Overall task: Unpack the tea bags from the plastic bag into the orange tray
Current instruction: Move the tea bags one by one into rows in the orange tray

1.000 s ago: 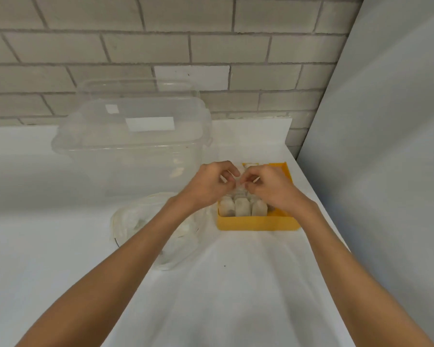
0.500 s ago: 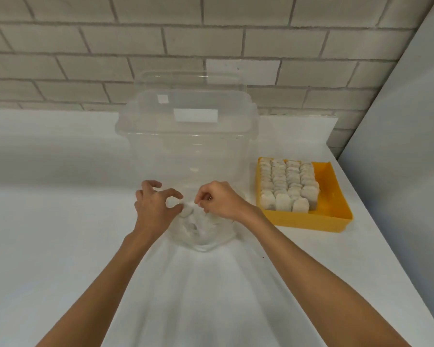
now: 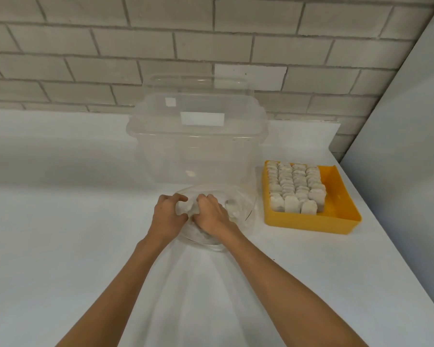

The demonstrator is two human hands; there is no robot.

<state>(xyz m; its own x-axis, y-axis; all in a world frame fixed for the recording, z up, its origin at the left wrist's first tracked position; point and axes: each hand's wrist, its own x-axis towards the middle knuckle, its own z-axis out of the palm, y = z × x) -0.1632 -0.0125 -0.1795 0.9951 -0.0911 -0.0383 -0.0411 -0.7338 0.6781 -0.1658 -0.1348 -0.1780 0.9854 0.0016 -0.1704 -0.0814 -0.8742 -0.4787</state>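
Tea bags (image 3: 232, 209) left to unpack lie loose in the plastic bag (image 3: 238, 214), which sits crumpled on the white counter (image 3: 60, 221) just in front of the clear tub (image 3: 198, 151); my left hand (image 3: 167, 216) pinches the bag's near-left edge, fingers closed on the film; my right hand (image 3: 212, 217) is down inside the mouth, its grip curled together, though on a tea bag or only on film I cannot tell; both hands touch the bag, the right being nearer the tray. The orange tray (image 3: 336, 194) lies to my right, apart from the bag, its long axis running away from me; tea bags stand packed in rows along its left side, a free strip showing on the right, so the carry goes rightward. Half a second ago my hands held the bag's rim apart; now the right has gone in.
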